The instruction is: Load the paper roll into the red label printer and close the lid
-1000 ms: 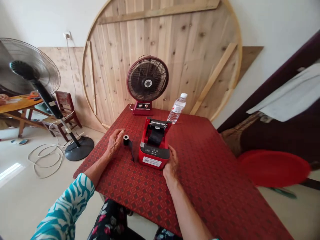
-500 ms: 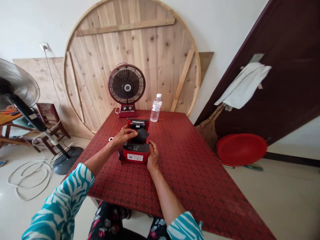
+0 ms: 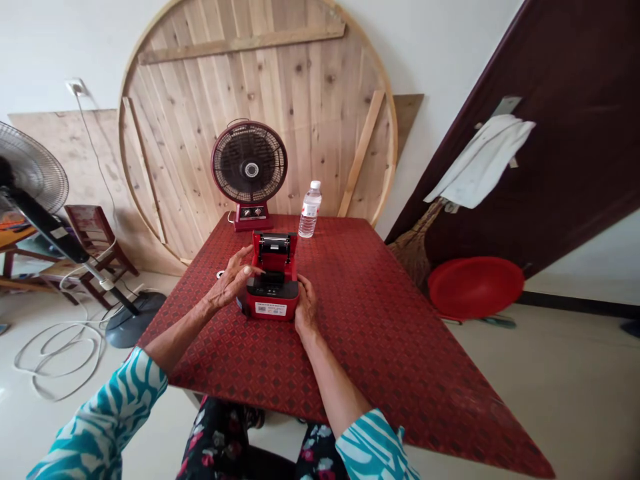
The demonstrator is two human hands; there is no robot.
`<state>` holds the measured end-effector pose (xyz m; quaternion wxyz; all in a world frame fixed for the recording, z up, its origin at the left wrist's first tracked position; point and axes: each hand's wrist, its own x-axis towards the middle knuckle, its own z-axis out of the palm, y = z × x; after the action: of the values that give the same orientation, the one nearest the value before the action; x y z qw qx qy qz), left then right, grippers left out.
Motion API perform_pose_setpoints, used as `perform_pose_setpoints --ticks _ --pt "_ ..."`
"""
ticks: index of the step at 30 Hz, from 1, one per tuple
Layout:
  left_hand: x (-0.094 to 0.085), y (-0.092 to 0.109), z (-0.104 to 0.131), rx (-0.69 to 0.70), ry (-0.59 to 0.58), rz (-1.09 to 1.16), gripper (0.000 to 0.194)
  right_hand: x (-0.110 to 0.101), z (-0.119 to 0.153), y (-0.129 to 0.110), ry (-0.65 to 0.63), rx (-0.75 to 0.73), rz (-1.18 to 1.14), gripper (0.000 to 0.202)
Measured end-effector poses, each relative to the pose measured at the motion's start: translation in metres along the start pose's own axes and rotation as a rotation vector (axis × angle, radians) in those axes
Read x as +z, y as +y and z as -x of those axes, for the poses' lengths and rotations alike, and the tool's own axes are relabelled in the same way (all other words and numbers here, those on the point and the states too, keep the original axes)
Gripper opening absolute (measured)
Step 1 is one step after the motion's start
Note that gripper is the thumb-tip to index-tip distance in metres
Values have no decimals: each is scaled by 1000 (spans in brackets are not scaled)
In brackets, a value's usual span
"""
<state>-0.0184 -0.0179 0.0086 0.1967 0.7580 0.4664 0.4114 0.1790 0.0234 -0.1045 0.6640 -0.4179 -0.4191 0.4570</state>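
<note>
Lowered since half a second ago: the thin black sheet (image 3: 273, 277), then bunched up at my left fingertips, now lies low inside the bay. Left hand (image 3: 230, 279) has gone down and leftward with it.

Nearest, lower part of frame: my teal-and-white patterned sleeves (image 3: 100, 420), then the table with its red diamond-patterned cover (image 3: 250, 367).

Centre: boxy red-and-black plastic printer (image 3: 273, 291), flat on the table, labelled front toward me, lid (image 3: 274, 245) raised at the far end. This orientation presumably leaves the bay open to my reach. Right hand (image 3: 306, 307) is cupped around its right wall, gripping, likely to stop the body sliding. Left hand is loosely open, fingers extended over the left wall into the bay; whether they touch the sheet I cannot tell.

Left of the printer: small white ring-shaped roll end (image 3: 220, 274), mostly hidden by my wrist.

Beyond: clear plastic bottle (image 3: 309, 212), upright, and dark-red round fan (image 3: 250, 170), both well apart from my hands, probably kept back for working room.
</note>
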Motion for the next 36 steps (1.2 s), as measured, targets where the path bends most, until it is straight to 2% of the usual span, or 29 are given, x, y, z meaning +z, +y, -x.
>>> perform_pose_setpoints --ticks 7,11,17,20,23,25,27,32,36 --pt "0 -1 -15 72 45 -8 63 1 3 -3 26 25 -35 40" --pt "-6 1 -9 47 41 -13 65 5 -1 -10 70 65 -137 39" --pt "-12 -1 4 76 62 -18 68 12 -28 -32 165 58 -205 37" --pt "-14 -7 5 27 148 -36 59 8 -32 -30 179 42 -165 39" --pt "-15 -14 -5 -63 216 -87 42 0 -25 -17 163 37 -143 43" --pt "-14 -15 -17 -66 135 -123 32 -4 -20 -8 132 21 -109 44" --pt "-10 -13 -34 -27 -20 -141 27 -5 -15 -3 102 -9 -44 44" --pt "8 -2 -77 -2 -410 -242 27 0 -13 -6 75 -8 17 39" --pt "21 5 -96 14 -597 -455 31 2 -14 -9 90 3 -34 37"
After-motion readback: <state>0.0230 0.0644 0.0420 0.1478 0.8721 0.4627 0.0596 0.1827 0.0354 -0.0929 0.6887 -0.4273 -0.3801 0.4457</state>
